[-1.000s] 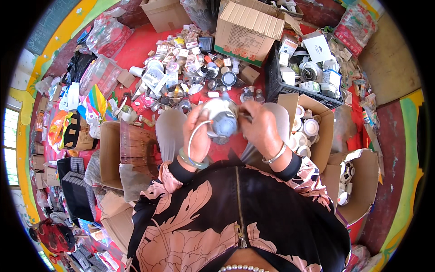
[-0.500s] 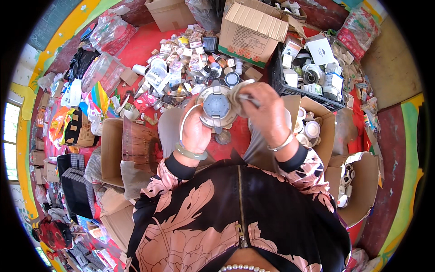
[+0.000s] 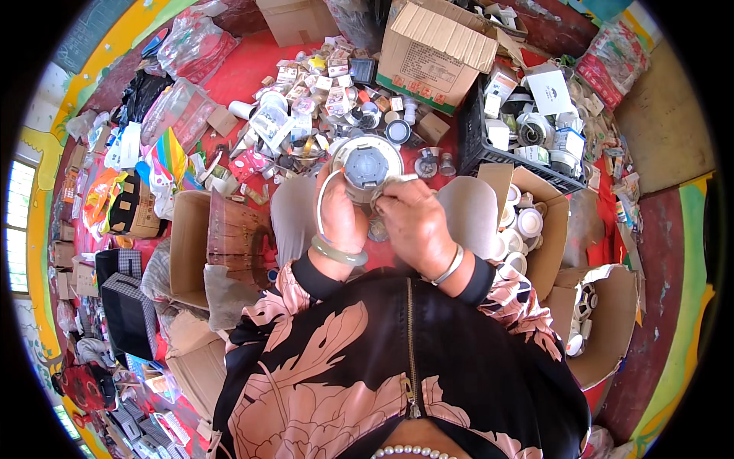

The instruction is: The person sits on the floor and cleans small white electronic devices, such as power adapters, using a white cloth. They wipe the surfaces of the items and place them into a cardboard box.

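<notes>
My left hand point(image 3: 341, 218) grips the left side of a round white light fitting point(image 3: 380, 148), its grey-blue domed centre facing up. A white cord point(image 3: 319, 205) loops from that hand down toward the bangle on my wrist. At the fitting's lower right edge, my right hand point(image 3: 417, 229) pinches a crumpled greyish-beige cloth point(image 3: 390, 186) against the rim. The fingers of my right hand partly cover the cloth. Both hands are above my lap, between my knees.
Beyond my hands lies a heap of small boxes and lamp parts point(image 3: 336, 99). A black crate point(image 3: 527, 164) of fittings stands far right, near a cardboard box point(image 3: 554, 245) of round white fittings. Another open carton point(image 3: 612, 336) is to my right. A red-brown bin point(image 3: 238, 237) stands at left.
My right hand has moved down and left with the cloth, from the fitting's upper right to its lower right edge. The fitting has shifted slightly.
</notes>
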Motion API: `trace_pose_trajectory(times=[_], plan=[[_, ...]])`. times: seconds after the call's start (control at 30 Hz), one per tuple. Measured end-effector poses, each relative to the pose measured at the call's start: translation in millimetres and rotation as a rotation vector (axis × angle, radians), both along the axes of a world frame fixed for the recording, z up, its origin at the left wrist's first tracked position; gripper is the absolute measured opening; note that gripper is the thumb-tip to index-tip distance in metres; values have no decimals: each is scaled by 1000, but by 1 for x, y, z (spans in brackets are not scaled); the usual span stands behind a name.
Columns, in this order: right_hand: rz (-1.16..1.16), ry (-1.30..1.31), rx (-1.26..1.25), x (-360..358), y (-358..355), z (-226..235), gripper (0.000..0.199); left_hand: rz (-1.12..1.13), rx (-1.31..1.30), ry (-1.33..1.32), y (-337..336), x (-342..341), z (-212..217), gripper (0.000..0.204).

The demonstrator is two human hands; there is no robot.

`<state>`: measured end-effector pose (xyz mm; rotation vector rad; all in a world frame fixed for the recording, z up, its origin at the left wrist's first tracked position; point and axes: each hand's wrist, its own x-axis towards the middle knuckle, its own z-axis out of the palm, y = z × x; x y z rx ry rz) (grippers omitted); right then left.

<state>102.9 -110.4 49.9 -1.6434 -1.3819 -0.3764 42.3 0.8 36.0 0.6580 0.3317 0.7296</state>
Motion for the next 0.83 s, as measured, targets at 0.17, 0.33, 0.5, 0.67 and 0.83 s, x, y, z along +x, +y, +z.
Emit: trace_pose_trajectory(times=[0.17, 0.33, 0.5, 0.67, 0.83], plan=[[83, 590, -10, 3, 4, -11, 20, 27, 22, -42, 2, 0, -3, 27], [70, 620, 13, -1, 5, -23, 21, 54, -5, -27, 0, 0, -5, 28], [-40, 28, -155, 4, -3, -3, 20, 46, -24, 11, 0, -3, -10, 27], [-295, -170, -215, 35, -19, 1, 16, -68, -10, -15, 7, -9, -13, 26], [-367, 357, 64, 79, -34, 10, 19, -158, 14, -17, 18, -16, -10, 28]])
